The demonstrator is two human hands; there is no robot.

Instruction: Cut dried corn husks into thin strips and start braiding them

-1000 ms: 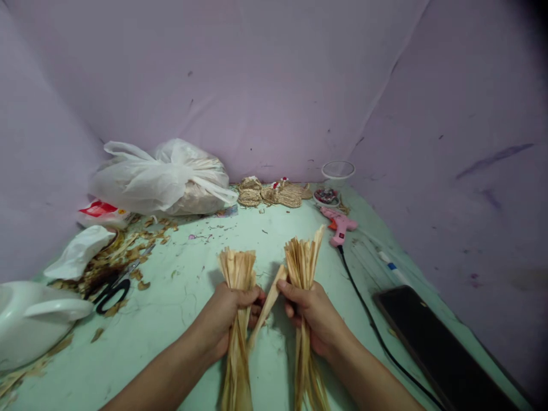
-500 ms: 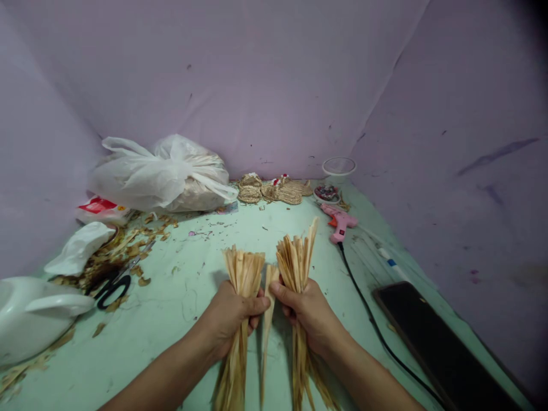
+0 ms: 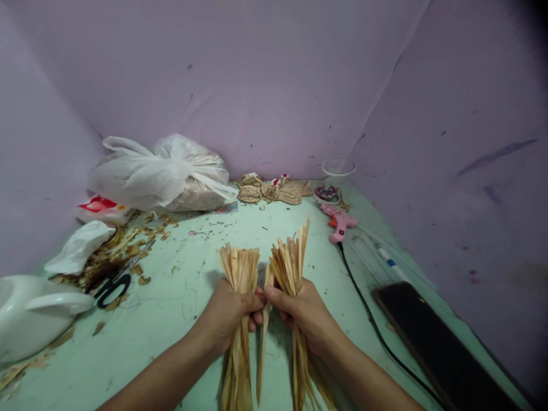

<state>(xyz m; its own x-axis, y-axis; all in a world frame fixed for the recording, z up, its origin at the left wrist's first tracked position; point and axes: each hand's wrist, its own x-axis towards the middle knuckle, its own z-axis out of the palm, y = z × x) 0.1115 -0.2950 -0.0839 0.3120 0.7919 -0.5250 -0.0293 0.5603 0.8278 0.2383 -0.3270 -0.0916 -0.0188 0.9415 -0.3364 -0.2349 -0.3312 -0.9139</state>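
My left hand [image 3: 234,311] is closed around a bundle of dried, straw-coloured leaf strips [image 3: 240,268], whose trimmed ends point away from me. A second bundle of the same strips [image 3: 291,265] is gripped by my right hand [image 3: 306,314], with one strip reaching higher than the others. Between the two bundles hangs a single strip [image 3: 264,337], pinched at the right thumb. Both hands are close together over the pale green tabletop [image 3: 184,354]; the left fingertips come right beside the single strip, and whether they touch it I cannot tell.
A tied white plastic bag [image 3: 166,174] lies at the back left, beside woven slippers [image 3: 286,191]. Black-handled scissors [image 3: 113,291] rest among leaf scraps near a white jug-like container [image 3: 32,319]. On the right are a pink glue gun [image 3: 339,221], its black cord and a phone [image 3: 436,342].
Both bundles have shifted slightly to the left, the right one more than the left. My right hand and the single strip have come closer to my left hand.
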